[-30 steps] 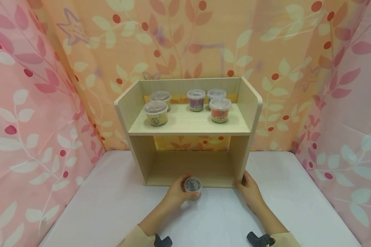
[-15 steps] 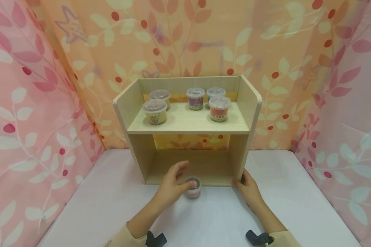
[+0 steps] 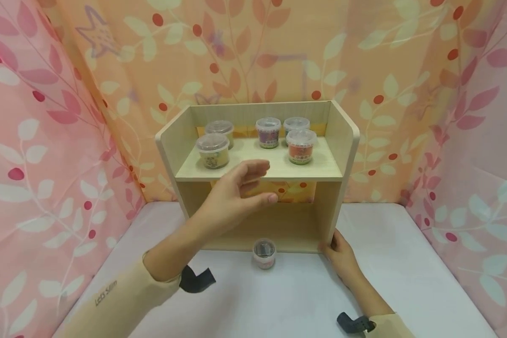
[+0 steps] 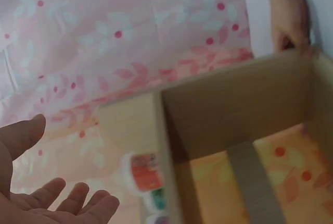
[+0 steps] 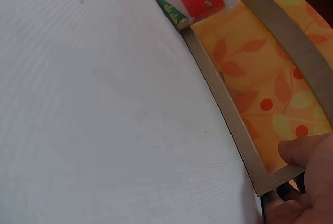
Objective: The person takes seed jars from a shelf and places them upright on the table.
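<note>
My left hand [image 3: 230, 199] is raised in front of the upper board of a pale wooden two-tier shelf [image 3: 348, 145], fingers spread from the thumb and nothing held. My right hand [image 3: 342, 258] grips the lower front corner of the shelf's right side panel, thumb inside and fingers outside in the right wrist view. On the white tabletop, touching or very near the shelf's front edge, stands a small clear-lidded tub [image 3: 264, 254] with a red and green label [image 5: 195, 0]. A yellow tub [image 3: 213, 152] sits close behind my left hand, on the upper board.
Behind the yellow tub is a similar tub [image 3: 219, 126]. Toward the right of the upper board stand a purple tub [image 3: 268, 135], an orange-red tub [image 3: 301, 149] and a partly hidden blue-green one [image 3: 296, 123]. Floral curtains [image 3: 253, 56] surround the white table [image 3: 376, 225].
My left hand has let go of the small tub, which stays at the shelf's front edge, and has risen up toward the upper board. My right hand keeps its grip on the side panel.
</note>
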